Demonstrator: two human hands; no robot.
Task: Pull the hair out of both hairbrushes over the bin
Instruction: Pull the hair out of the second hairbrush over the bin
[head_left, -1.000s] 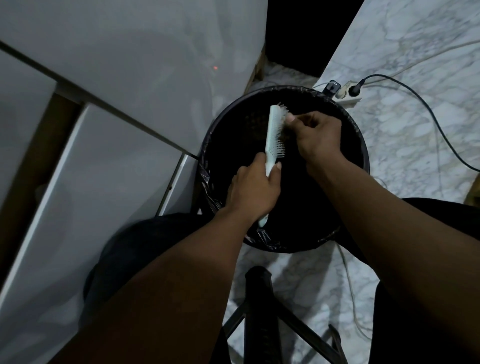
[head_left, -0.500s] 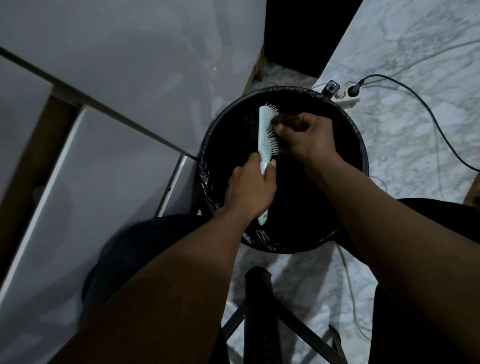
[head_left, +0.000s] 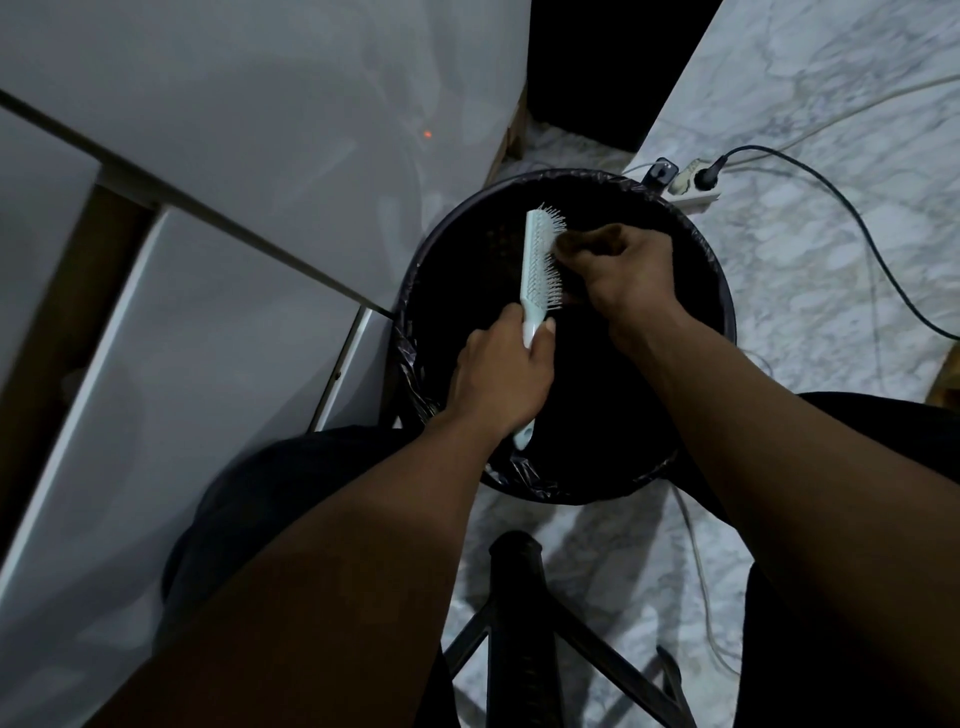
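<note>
A pale mint hairbrush (head_left: 535, 260) stands nearly upright over the round black bin (head_left: 719, 291), bristles facing right. My left hand (head_left: 501, 379) is wrapped around its handle, whose tip pokes out below my fist. My right hand (head_left: 618, 270) is bunched against the bristles, fingertips pinched at the upper half of the brush head. Whether hair sits between those fingers is too dark to tell. Only one hairbrush is in view.
The bin has a black liner and sits on a marble floor (head_left: 810, 260). A white cabinet (head_left: 218, 218) stands to the left. A power strip (head_left: 693, 187) with a black cable lies behind the bin. A black stool (head_left: 519, 597) is below, between my legs.
The brush has turned more upright and shifted slightly left. My right hand has stayed against the bristles, its fingers curling tighter near the brush's top.
</note>
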